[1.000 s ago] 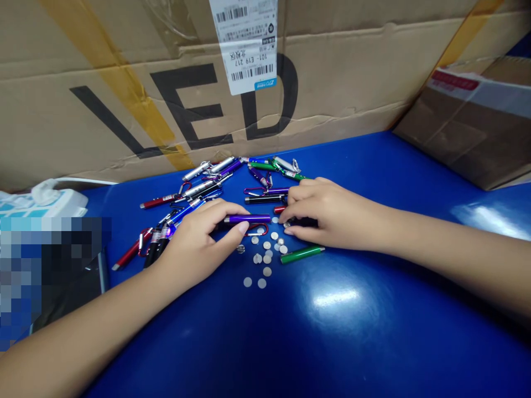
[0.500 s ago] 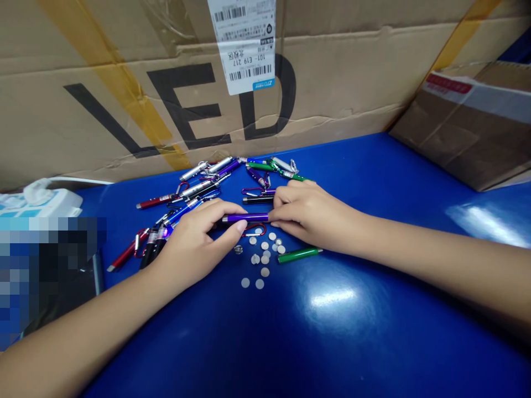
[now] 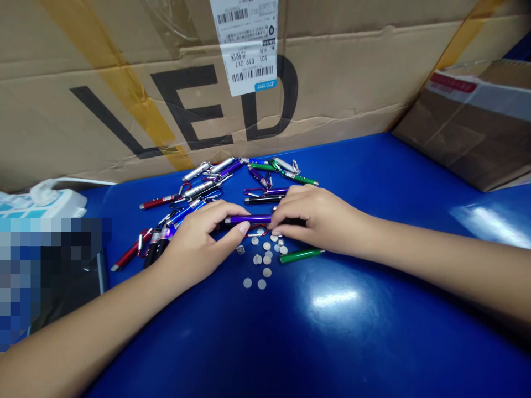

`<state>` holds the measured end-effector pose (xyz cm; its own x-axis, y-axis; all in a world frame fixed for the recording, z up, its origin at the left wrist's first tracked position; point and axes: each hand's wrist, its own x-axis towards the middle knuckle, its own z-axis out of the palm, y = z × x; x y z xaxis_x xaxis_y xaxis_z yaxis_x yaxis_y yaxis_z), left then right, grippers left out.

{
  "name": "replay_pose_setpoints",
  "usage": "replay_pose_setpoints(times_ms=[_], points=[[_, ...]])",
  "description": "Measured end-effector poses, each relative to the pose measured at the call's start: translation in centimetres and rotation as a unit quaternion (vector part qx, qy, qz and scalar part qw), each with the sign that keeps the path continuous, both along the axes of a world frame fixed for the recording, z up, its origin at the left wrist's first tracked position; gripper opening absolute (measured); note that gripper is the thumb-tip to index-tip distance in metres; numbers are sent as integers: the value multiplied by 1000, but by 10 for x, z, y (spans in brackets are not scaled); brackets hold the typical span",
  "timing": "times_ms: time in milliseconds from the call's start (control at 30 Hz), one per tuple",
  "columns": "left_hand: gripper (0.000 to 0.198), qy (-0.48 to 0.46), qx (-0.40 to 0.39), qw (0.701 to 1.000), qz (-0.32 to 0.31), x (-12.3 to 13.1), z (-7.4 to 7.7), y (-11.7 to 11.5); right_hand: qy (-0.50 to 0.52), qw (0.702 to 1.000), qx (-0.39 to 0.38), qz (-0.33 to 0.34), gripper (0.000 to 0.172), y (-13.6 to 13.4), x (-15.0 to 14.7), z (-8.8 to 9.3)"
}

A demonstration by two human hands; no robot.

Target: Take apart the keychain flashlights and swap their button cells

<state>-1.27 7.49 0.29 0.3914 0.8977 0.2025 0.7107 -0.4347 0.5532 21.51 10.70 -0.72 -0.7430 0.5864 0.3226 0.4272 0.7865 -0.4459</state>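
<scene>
My left hand (image 3: 207, 232) pinches a purple mini flashlight (image 3: 249, 219) between thumb and fingers, lying level just above the table. At the tube's right end are the fingertips of my right hand (image 3: 305, 215), bent together; whatever they grip there is hidden. A red carabiner clip (image 3: 259, 232) shows just beneath the tube. Several button cells (image 3: 266, 260) and small round discs (image 3: 248, 283) lie scattered below the hands. To the right of them rests a green flashlight tube (image 3: 302, 255).
Several flashlights with clips, among them a red one (image 3: 160, 201) and a black one (image 3: 261, 200), lie beyond and left of my hands on the blue table (image 3: 373, 342). A large carton (image 3: 332, 72) stands behind, a smaller box (image 3: 464, 132) right, a power strip (image 3: 62, 205) left.
My right hand's fingers have shifted slightly at the tube's right end, with a wider gap between index finger and thumb. The left hand still holds the purple flashlight; the view has shifted a little.
</scene>
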Motion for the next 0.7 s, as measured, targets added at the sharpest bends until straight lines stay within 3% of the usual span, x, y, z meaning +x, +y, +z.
replay_pose_setpoints(times_ms=[167,267,367,500,700], points=[[16,6,12,1000,-10,-1,-1,1,32,999,33,-22,9,-1,1,3],[16,26,49,997,-48,-3,-1,2,84,994,32,-57,12,-3,6,10],[16,59,96,989,-96,-5,-1,2,74,996,39,9,22,-5,11,14],[18,97,107,984,-102,-6,-1,1,-56,977,153,137,40,-8,14,9],[19,106,107,985,-85,-7,-5,2,-99,958,225,149,32,-8,13,0]])
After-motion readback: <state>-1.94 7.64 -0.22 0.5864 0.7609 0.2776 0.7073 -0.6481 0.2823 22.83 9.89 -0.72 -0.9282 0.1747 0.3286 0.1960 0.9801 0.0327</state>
